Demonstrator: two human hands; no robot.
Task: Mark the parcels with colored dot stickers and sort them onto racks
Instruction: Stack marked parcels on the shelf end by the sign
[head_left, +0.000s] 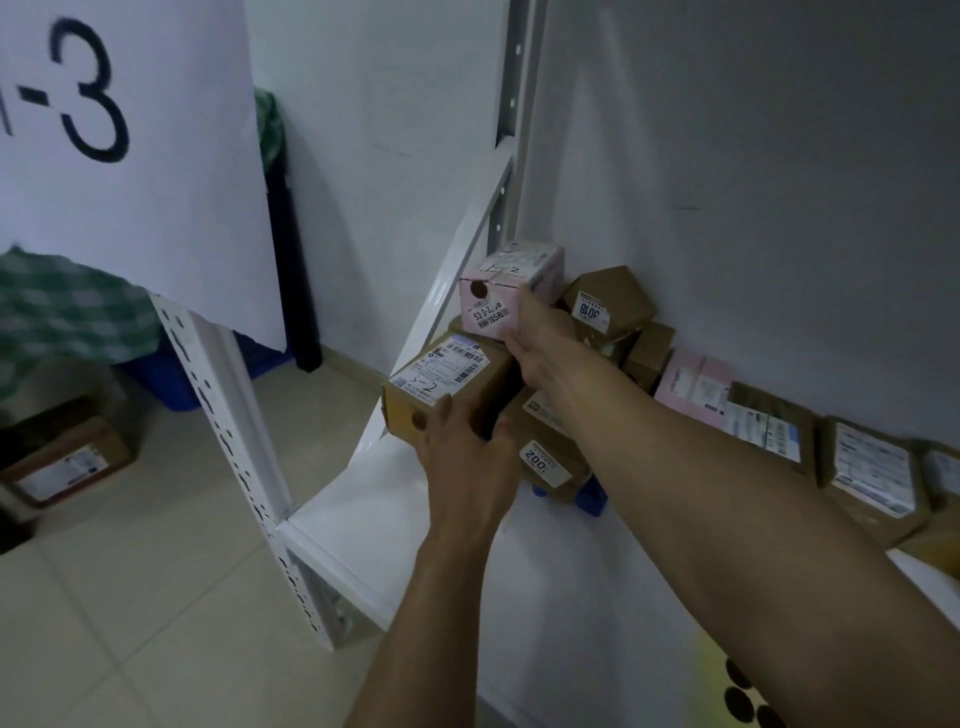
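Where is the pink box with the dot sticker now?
Head view, centre: the right hand holds the pink box on the pile at the left end of the shelf, above the brown box the left hand grips.

My left hand (467, 462) and right hand (543, 340) are bare, and both wrists too. My left forearm (431, 613) is uncovered down to the bottom edge of view. My right forearm (727, 499) is just as bare, out to the lower right corner.
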